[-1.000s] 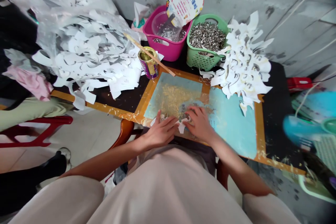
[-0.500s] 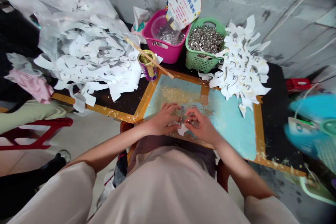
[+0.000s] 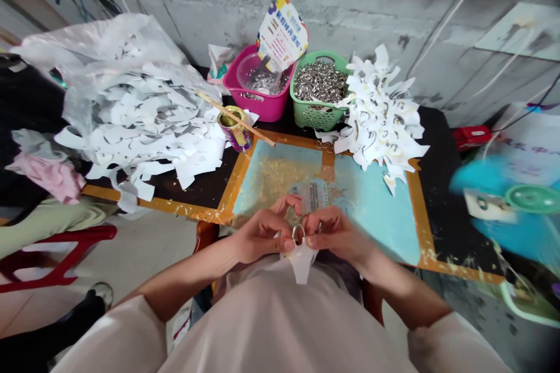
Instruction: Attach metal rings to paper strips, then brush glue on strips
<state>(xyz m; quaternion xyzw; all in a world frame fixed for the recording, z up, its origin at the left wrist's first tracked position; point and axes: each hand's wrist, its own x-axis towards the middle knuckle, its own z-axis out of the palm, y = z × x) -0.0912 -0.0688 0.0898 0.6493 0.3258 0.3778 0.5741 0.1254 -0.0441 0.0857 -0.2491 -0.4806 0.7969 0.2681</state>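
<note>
At the table's front edge, close to my body, a white cut piece [image 3: 301, 266] that looks like paper or leather hangs down between my hands. A shiny metal ring [image 3: 298, 228] stands up at its top edge. My left hand [image 3: 266, 232] pinches the white piece on the left of the ring, thumb and fingers pressed together. On the other side my right hand [image 3: 335, 234] pinches it the same way. Whether the piece passes through the ring is hard to tell. Beyond the hands lies a blue work mat [image 3: 385, 218] smeared with dried glue.
White cut pieces [image 3: 153, 119] heap on the left by a plastic bag. An open can [image 3: 236, 131] has a wooden stick [image 3: 236, 119] across it. Behind stand a pink basket [image 3: 262, 106] and a green basket [image 3: 317, 116] of metal rings. More white pieces [image 3: 382, 122] pile at right.
Both hands have come off the mat toward my body, raising the white piece and ring to the table's front edge. The ring now shows plainly. My view has tilted upward.
</note>
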